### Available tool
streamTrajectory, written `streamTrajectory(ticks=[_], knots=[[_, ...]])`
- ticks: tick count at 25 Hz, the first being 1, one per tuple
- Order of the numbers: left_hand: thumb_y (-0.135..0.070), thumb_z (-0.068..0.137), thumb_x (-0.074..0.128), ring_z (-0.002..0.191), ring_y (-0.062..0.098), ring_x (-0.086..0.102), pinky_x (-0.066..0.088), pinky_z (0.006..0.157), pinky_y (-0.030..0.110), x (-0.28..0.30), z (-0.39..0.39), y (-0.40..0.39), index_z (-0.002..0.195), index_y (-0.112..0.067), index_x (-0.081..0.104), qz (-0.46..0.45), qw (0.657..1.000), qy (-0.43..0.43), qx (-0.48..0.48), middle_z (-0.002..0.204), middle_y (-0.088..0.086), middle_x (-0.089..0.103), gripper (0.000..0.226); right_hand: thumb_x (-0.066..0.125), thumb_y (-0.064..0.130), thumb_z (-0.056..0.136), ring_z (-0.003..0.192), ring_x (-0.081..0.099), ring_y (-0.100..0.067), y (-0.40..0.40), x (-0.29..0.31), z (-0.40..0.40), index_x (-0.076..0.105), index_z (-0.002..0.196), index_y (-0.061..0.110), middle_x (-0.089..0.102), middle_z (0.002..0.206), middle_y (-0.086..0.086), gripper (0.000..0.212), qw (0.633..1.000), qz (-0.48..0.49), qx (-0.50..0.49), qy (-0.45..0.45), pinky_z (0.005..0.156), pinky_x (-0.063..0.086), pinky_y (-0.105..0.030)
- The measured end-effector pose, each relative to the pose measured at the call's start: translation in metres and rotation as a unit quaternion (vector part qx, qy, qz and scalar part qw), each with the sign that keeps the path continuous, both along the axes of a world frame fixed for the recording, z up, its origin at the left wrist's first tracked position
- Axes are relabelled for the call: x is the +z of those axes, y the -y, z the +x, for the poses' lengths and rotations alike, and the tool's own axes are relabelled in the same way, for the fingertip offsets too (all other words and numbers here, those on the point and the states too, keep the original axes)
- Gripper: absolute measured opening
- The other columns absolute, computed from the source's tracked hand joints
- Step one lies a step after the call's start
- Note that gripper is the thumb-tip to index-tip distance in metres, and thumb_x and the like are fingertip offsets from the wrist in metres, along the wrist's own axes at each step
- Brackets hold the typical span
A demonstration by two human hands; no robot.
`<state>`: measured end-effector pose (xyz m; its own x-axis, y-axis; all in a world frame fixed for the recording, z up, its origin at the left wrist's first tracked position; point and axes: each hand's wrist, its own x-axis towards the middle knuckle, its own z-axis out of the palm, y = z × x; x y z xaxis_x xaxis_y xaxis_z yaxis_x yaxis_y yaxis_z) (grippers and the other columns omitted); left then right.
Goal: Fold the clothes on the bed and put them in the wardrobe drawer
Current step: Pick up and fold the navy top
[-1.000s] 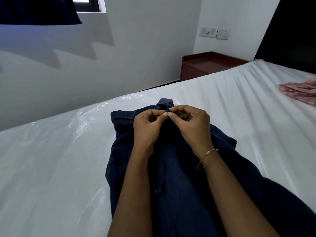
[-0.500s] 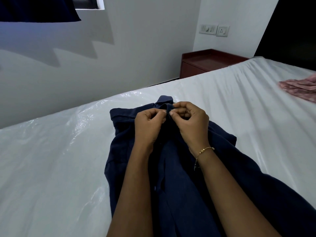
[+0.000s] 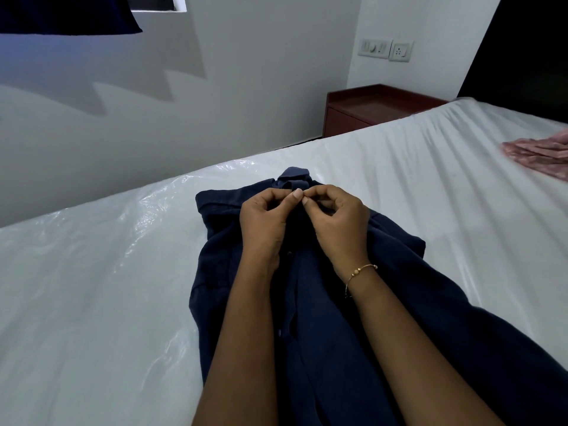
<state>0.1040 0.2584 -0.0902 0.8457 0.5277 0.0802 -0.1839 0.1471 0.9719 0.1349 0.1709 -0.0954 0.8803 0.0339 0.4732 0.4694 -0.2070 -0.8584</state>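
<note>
1. A navy shirt [image 3: 325, 305] is laid flat on the bed [image 3: 92, 302], collar toward the far edge, its lower part running off the near edge of the view.
2. The bed is covered by a white, glossy plastic-like sheet, creased toward the far right corner.
3. The left hand [image 3: 264, 222] is curled, thumb and forefinger pinching the shirt front just below the collar.
4. The right hand [image 3: 338, 222] is likewise curled, its fingertips pinching the same spot; the two thumbs are nearly touching.
5. What exactly is held between the fingertips cannot be told.
6. A thin gold bracelet [image 3: 359, 273] is seen on the right wrist.
7. A pink garment [image 3: 538, 155] is noted at the right edge of the bed, well apart from the shirt.
8. A dark red bedside cabinet [image 3: 378, 109] is seen beyond the far edge, against the wall.
</note>
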Motion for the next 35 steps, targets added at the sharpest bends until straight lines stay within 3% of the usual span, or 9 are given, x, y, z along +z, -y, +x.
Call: streamTrajectory(ticks=[6,11,14,17,21,23,26,31,35], knots=[[-0.007,0.084,0.066,0.083,0.026,0.064,0.053,0.083,0.041,-0.001,0.001,0.000,0.073,-0.012,0.066,0.013,1.000,0.010,0.000,0.083,0.014,0.068,0.013,0.067,0.008,0.083,0.081,0.065,-0.011,-0.001,-0.002,0.002,0.072,0.090,0.007,0.070,0.091,-0.005,0.009,0.999,0.011,0.011,-0.030,0.075,0.052,-0.015],[-0.008,0.090,0.058,0.080,0.021,0.056,0.051,0.074,0.030,-0.002,0.001,0.002,0.079,-0.013,0.063,0.007,1.000,0.001,-0.028,0.079,0.006,0.063,0.013,0.069,0.007,0.081,0.075,0.066,-0.011,-0.001,-0.003,0.001,0.071,0.089,0.005,0.070,0.082,-0.003,0.008,0.996,0.049,0.015,-0.072,0.073,0.054,-0.019],[-0.007,0.090,0.059,0.074,0.018,0.052,0.047,0.068,0.026,-0.004,0.002,0.003,0.077,-0.018,0.060,0.044,0.999,0.012,0.001,0.073,0.000,0.060,0.016,0.068,0.009,0.082,0.068,0.062,-0.006,-0.003,-0.002,-0.001,0.071,0.084,0.005,0.067,0.076,0.001,0.005,0.999,0.025,-0.015,-0.039,0.067,0.051,-0.013],[-0.003,0.088,0.061,0.070,0.008,0.057,0.049,0.070,0.023,-0.004,0.002,0.001,0.080,-0.019,0.058,0.090,0.995,0.039,0.014,0.074,-0.003,0.062,0.018,0.064,0.008,0.084,0.070,0.061,-0.013,-0.003,0.000,-0.003,0.068,0.080,0.005,0.067,0.079,-0.004,0.006,0.999,-0.036,-0.029,0.016,0.067,0.049,-0.019],[0.003,0.090,0.054,0.057,0.006,0.048,0.043,0.059,0.018,-0.005,0.003,0.001,0.087,-0.023,0.038,0.074,0.995,0.060,-0.020,0.069,-0.001,0.054,0.031,0.058,0.006,0.088,0.065,0.053,-0.006,0.000,0.007,-0.001,0.061,0.073,0.013,0.059,0.070,0.003,0.017,0.989,0.070,0.029,-0.130,0.064,0.045,-0.017],[0.003,0.090,0.052,0.056,0.001,0.047,0.041,0.059,0.016,-0.006,0.005,0.003,0.085,-0.023,0.040,0.126,0.990,0.068,-0.001,0.070,-0.004,0.053,0.030,0.056,0.005,0.090,0.069,0.051,-0.006,0.003,0.008,-0.001,0.059,0.071,0.017,0.057,0.071,0.005,0.023,0.962,0.154,0.097,-0.202,0.067,0.045,-0.018],[0.003,0.089,0.053,0.071,-0.006,0.056,0.042,0.069,0.009,-0.005,0.005,0.005,0.084,-0.020,0.055,0.246,0.964,0.082,0.051,0.078,-0.013,0.059,0.023,0.054,0.008,0.092,0.077,0.054,-0.007,0.004,0.005,-0.002,0.059,0.078,0.019,0.060,0.079,0.005,0.019,0.973,0.116,0.126,-0.156,0.073,0.048,-0.021],[0.006,0.086,0.057,0.089,0.015,0.067,0.054,0.082,0.026,0.000,-0.001,-0.002,0.092,-0.011,0.069,0.027,0.995,0.091,-0.032,0.090,0.005,0.071,0.022,0.052,0.003,0.092,0.081,0.058,-0.011,0.006,0.007,-0.002,0.063,0.086,0.023,0.064,0.087,0.002,0.024,0.984,0.095,0.130,-0.077,0.076,0.051,-0.020],[0.010,0.082,0.060,0.089,0.021,0.066,0.055,0.085,0.032,-0.001,0.000,0.000,0.093,-0.012,0.069,0.022,0.995,0.084,-0.037,0.090,0.008,0.071,0.027,0.054,0.000,0.090,0.078,0.059,-0.008,0.006,0.007,-0.001,0.063,0.086,0.021,0.062,0.083,0.004,0.023,0.984,0.099,0.128,-0.073,0.073,0.051,-0.016]])
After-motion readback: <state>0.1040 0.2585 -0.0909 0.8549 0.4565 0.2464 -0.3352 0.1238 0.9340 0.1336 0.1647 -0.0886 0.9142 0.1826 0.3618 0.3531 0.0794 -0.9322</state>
